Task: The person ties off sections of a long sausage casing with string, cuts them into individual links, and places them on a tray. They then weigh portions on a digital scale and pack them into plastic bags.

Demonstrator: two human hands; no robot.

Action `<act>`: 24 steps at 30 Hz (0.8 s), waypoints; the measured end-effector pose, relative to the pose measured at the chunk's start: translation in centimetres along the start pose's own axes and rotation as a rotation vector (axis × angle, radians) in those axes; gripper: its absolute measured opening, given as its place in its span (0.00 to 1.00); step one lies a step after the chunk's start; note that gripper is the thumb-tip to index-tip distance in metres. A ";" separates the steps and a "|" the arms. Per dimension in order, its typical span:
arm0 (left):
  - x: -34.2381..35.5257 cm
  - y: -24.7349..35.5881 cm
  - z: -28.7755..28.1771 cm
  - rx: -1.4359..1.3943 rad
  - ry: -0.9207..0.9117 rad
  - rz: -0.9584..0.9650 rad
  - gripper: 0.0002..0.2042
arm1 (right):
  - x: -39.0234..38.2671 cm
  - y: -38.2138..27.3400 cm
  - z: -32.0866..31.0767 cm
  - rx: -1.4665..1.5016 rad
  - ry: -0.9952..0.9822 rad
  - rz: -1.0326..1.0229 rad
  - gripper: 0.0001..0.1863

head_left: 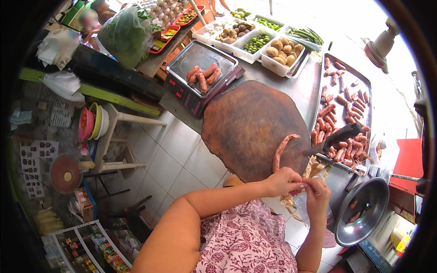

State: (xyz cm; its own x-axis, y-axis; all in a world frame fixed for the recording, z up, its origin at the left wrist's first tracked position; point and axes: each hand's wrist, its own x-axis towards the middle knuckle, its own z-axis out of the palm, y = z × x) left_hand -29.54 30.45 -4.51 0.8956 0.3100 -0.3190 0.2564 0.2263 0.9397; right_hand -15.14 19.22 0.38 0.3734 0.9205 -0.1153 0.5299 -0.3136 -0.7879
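A long raw sausage lies curved on the round wooden chopping board, its near end running into my left hand. The fingers of that hand are closed around this end, just off the board's near edge. My right hand meets it, thumb and fingertips pinched together. What lies between the right fingertips is too small to make out. Below the hands hang crumpled brown paper and a clear plastic bag. A dark-handled knife rests across the board's right edge and the tray.
Many sausage links fill the metal tray on the right. A steel bowl stands at the near right. Beyond the board, a digital scale carries sausages. Potatoes and limes sit in white containers at the back.
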 end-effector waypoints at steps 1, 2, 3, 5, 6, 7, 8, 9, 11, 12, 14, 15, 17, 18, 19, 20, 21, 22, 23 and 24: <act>0.1 -0.3 0.5 -0.274 -0.017 -0.046 0.11 | -0.1 0.5 0.0 0.032 0.132 -0.060 0.07; 0.3 -0.5 0.9 -0.543 -0.044 -0.112 0.12 | -0.3 1.0 0.0 0.052 0.270 -0.065 0.08; 0.5 -0.9 1.7 -0.626 0.044 0.029 0.12 | -0.5 1.6 0.3 0.074 0.389 -0.051 0.09; 0.9 -1.5 3.6 -0.766 0.196 0.289 0.13 | -1.5 2.5 0.7 0.489 0.298 0.097 0.11; 0.8 -1.9 4.3 -0.949 0.099 0.225 0.13 | -2.3 2.9 1.2 0.743 0.231 0.177 0.10; 0.9 -2.3 5.1 -0.888 0.126 0.205 0.13 | -2.9 3.3 1.5 0.996 0.148 0.273 0.10; 1.1 -2.5 5.9 -0.836 0.138 0.208 0.13 | -3.5 3.7 1.9 1.132 0.150 0.356 0.09; 1.3 -2.7 6.5 -0.792 0.155 0.224 0.12 | -4.1 4.1 2.1 1.157 0.178 0.336 0.08; 1.6 -3.0 7.4 -0.755 0.177 0.287 0.12 | -4.9 4.9 2.2 1.245 0.173 0.318 0.07; 1.7 -3.0 7.6 -0.756 0.193 0.308 0.13 | -5.3 5.3 2.1 1.220 0.191 0.308 0.06; 2.0 -2.7 7.5 -0.931 0.163 0.305 0.15 | -5.6 5.7 1.5 1.062 0.149 0.202 0.04; 2.0 -2.5 7.4 -1.103 0.116 0.278 0.16 | -5.6 5.9 1.1 1.022 0.125 0.082 0.03; 1.9 -1.9 6.8 -1.139 -0.014 0.180 0.18 | -5.4 5.9 0.1 0.563 0.320 -0.071 0.02; 1.8 -1.5 6.6 -1.000 -0.093 0.110 0.20 | -5.1 5.8 -0.5 0.347 0.389 -0.209 0.03; 1.6 -1.1 6.3 -0.824 -0.142 -0.007 0.21 | -4.9 5.6 -0.9 0.320 0.365 -0.212 0.04; 1.4 -0.8 6.4 -0.644 -0.216 -0.044 0.21 | -4.7 5.5 -1.5 0.280 0.333 -0.228 0.06; 1.2 -0.5 6.4 -0.419 -0.297 -0.203 0.20 | -4.6 5.4 -1.8 0.307 0.336 -0.147 0.06; 1.1 -0.3 6.2 -0.274 -0.323 -0.291 0.18 | -4.5 5.3 -2.1 0.395 0.215 -0.098 0.07; 1.1 -0.1 6.2 -0.207 -0.417 -0.310 0.17 | -4.6 5.1 -2.1 0.616 0.142 -0.022 0.07; 1.1 0.0 6.3 -0.037 -0.315 -0.310 0.14 | -4.6 5.1 -2.0 0.447 0.144 -0.003 0.05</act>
State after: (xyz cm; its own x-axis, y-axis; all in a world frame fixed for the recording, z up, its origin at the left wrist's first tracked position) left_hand -26.23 24.94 -4.12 0.8472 -0.0733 -0.5262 0.5221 0.2986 0.7989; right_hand -12.62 12.87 -1.89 0.4907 0.8698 -0.0520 0.1632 -0.1504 -0.9751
